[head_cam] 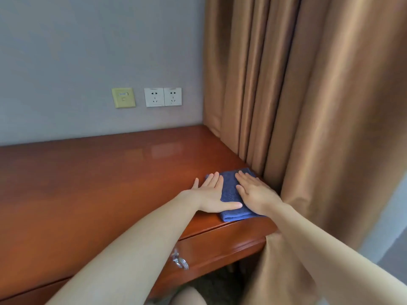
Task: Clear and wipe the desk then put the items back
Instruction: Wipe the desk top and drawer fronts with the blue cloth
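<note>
Head view: we look down at a desk corner, both bare arms reaching in from the bottom edge.
Wall: grey, plain, behind the desk.
Data plate: yellowish, on the wall, left of the sockets.
Sockets: two white ones side by side, touching each other, just right of the data plate.
Desk: glossy red-brown wood; we see the plates reflected faintly near its back edge.
Drawer: under the desk top at the front, closed.
Drawer handle: shiny, blurred; we think it is a metal pull hanging from the drawer front.
Left hand: flat, palm down, fingers straight, gripping nothing. Outer fingers lie on bare wood, the thumb stretches right across the cloth's near part.
Cloth: blue, folded, textured, lying flat on the desk's front right corner, its near edge at the desk's front rim, its far right corner against the curtain.
Right hand: flat, palm down on the cloth, fingers straight and pointing away, pressing rather than grasping.
Hands: near each other, a strip of cloth showing between them.
Curtain: brown, heavy folds, hanging along the desk's right side and down past its front corner.
</note>
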Available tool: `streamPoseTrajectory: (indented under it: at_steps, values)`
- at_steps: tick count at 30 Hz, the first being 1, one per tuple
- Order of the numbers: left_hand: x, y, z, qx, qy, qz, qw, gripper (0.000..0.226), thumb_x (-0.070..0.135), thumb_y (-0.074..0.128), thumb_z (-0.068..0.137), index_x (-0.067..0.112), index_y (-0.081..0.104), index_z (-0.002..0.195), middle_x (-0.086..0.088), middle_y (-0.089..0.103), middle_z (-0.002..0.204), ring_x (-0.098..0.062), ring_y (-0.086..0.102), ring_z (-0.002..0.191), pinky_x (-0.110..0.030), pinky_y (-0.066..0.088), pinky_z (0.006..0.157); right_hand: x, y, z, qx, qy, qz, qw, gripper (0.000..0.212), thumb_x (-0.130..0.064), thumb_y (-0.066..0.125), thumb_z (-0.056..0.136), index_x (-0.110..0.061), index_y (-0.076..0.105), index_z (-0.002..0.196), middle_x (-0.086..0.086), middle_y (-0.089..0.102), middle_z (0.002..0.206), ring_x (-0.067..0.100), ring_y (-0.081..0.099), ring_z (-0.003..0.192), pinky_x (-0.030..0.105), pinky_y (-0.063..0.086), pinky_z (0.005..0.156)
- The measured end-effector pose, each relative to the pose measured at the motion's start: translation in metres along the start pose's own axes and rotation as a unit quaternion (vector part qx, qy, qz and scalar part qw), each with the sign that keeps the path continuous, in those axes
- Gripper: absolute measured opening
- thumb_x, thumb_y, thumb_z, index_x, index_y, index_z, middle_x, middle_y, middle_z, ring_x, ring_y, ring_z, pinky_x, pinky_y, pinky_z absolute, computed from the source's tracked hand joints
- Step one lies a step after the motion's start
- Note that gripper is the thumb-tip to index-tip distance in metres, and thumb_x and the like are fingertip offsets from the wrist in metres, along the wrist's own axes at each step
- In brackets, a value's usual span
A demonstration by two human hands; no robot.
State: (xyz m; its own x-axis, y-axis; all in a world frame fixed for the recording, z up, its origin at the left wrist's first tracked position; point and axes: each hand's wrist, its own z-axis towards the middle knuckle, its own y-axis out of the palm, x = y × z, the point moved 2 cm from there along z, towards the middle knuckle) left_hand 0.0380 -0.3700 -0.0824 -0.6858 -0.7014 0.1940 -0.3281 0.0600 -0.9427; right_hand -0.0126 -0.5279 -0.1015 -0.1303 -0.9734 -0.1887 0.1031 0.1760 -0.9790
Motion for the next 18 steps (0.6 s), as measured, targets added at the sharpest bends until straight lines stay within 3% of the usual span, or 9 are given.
streamPoseTrajectory:
  at_steps: [4, 9, 18]
  values:
    - [0.018, 0.011, -0.011, 0.015, 0.011, -0.005, 1.0, 0.101, 0.077, 0.027, 0.088, 0.012, -0.015, 0.153, -0.002, -0.021, 0.16, -0.018, -0.021, 0.147, -0.051, -0.012, 0.118, 0.008, -0.004, -0.021, -0.013, 0.002, -0.023, 1.0, 0.052, -0.029, 0.022, 0.106, -0.013, 0.013, 0.155, 0.004, 0.009, 0.163, 0.016, 0.007, 0.15, 0.031, 0.006, 0.118]
    - [0.022, 0.009, -0.009, 0.02, -0.002, 0.001, 1.0, 0.07, 0.053, 0.013, 0.102, 0.013, -0.013, 0.153, -0.001, -0.021, 0.161, -0.016, -0.021, 0.147, -0.052, -0.016, 0.117, 0.01, -0.004, -0.021, -0.026, 0.004, -0.034, 0.999, 0.053, -0.028, 0.021, 0.106, -0.01, 0.009, 0.155, 0.005, 0.005, 0.163, 0.018, 0.003, 0.15, 0.033, 0.004, 0.119]
    - [0.009, 0.003, 0.019, 0.041, -0.005, 0.03, 0.999, 0.069, 0.053, 0.011, 0.102, 0.015, -0.013, 0.154, 0.0, -0.02, 0.161, -0.015, -0.019, 0.147, -0.052, -0.014, 0.117, 0.011, -0.004, 0.009, -0.052, 0.023, -0.03, 0.998, 0.056, -0.034, 0.016, 0.105, -0.012, 0.001, 0.155, 0.002, -0.005, 0.163, 0.012, -0.004, 0.149, 0.03, -0.001, 0.12]
